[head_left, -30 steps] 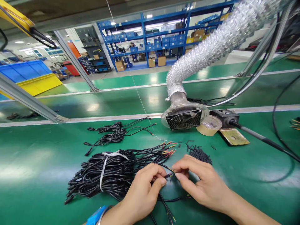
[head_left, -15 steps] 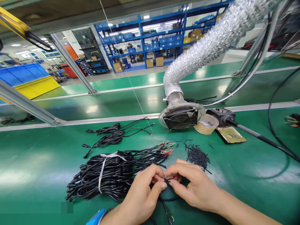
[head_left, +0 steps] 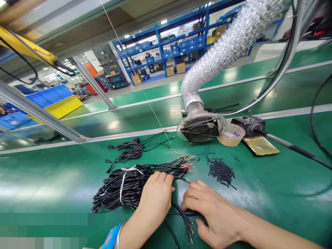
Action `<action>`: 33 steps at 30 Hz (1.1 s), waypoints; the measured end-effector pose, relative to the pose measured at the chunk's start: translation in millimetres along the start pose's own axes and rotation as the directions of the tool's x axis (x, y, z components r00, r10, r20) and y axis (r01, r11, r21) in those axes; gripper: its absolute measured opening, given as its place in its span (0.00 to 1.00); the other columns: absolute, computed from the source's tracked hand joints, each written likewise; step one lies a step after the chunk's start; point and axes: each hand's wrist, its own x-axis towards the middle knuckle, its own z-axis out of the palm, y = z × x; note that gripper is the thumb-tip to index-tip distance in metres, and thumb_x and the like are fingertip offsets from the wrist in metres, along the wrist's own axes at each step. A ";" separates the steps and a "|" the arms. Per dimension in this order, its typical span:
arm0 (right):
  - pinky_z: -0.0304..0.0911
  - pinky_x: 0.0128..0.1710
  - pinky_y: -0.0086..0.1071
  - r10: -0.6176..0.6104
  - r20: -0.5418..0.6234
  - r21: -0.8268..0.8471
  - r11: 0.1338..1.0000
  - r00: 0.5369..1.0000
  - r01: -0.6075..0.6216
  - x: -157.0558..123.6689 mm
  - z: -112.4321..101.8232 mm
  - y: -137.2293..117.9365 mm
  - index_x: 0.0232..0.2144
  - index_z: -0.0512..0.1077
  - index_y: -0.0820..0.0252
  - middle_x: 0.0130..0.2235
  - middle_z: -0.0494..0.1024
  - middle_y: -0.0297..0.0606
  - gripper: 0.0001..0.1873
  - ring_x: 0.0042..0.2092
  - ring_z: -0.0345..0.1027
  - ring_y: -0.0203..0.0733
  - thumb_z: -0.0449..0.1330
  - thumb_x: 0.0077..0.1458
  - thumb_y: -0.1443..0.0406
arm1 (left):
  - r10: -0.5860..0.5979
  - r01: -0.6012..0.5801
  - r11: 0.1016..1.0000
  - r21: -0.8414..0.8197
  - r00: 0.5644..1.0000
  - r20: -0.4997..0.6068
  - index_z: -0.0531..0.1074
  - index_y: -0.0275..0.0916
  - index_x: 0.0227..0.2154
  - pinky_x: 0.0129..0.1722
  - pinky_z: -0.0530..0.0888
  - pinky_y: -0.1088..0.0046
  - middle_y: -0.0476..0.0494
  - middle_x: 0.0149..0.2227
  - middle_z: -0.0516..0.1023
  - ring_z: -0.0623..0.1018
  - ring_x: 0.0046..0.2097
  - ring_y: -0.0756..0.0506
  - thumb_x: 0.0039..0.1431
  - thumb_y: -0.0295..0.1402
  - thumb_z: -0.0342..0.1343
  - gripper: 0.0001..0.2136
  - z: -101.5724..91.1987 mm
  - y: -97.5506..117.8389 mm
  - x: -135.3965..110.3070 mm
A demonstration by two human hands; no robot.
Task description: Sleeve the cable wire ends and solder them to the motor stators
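Two bare hands work over a green tabletop (head_left: 280,214), seen from the wearer's own viewpoint. The left hand (head_left: 157,195), with a blue wristband (head_left: 111,237) behind it, is turned back upward, its fingers bent down over black cables; the fingertips are hidden, so whether they grip one cannot be told. Just left of those fingers lies a thick bundle of black cables (head_left: 132,190) bound with a white tie (head_left: 121,192), and just beyond them its bared red and yellow wire ends (head_left: 188,164) fan out. The right hand (head_left: 214,214) has its fingers arched and its thumb apart from them, leaving a gap, with a black cable passing beneath. One cable with a pale tip (head_left: 183,178) points from the left fingers toward the right knuckles. Nearer the wearer, between both hands, loose cable ends (head_left: 186,221) splay out. Beyond the right fingers sits a heap of short black tubes (head_left: 221,172); farther past it are a fan (head_left: 201,131) under a silver duct (head_left: 215,58), a roll of tape (head_left: 231,135) and a yellow sponge (head_left: 260,146). Two coiled cables (head_left: 129,149) lie beyond the left fingers.
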 end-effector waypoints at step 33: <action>0.59 0.38 0.34 0.218 -0.163 -0.324 0.909 0.962 -0.261 -8.2 -74.1 50.7 0.32 0.73 0.59 0.33 0.72 0.37 0.06 0.39 0.63 0.44 0.59 0.51 0.72 | 0.074 -0.160 0.823 -0.545 0.981 -0.177 0.63 0.40 0.46 0.54 0.72 0.59 0.38 0.56 0.59 0.70 0.55 0.41 0.55 0.20 0.56 0.17 33.8 16.3 12.8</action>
